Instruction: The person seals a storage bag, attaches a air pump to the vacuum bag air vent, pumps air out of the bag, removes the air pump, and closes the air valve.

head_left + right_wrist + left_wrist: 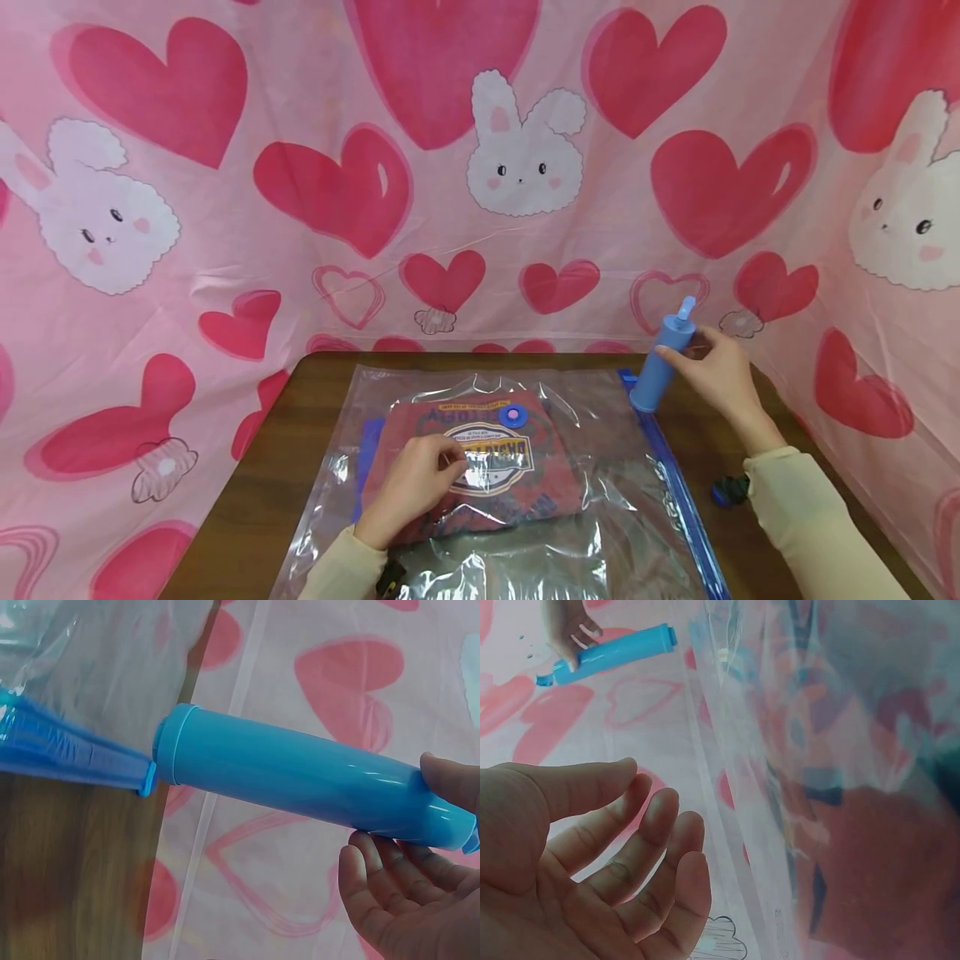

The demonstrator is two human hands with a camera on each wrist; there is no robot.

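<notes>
My right hand grips a blue hand pump near its handle end, thumb on one side and fingers on the other. The pump tilts, its wide end low by the far end of the blue zip seal. My left hand holds nothing, its fingers loosely bent, and in the head view it is over the clear plastic storage bag. Inside the bag lies a folded dark red printed cloth, with a round blue valve above it.
The bag covers much of the brown wooden table. A pink curtain with hearts and rabbits hangs behind the table and along both sides. Dark wrist straps show at both sleeves.
</notes>
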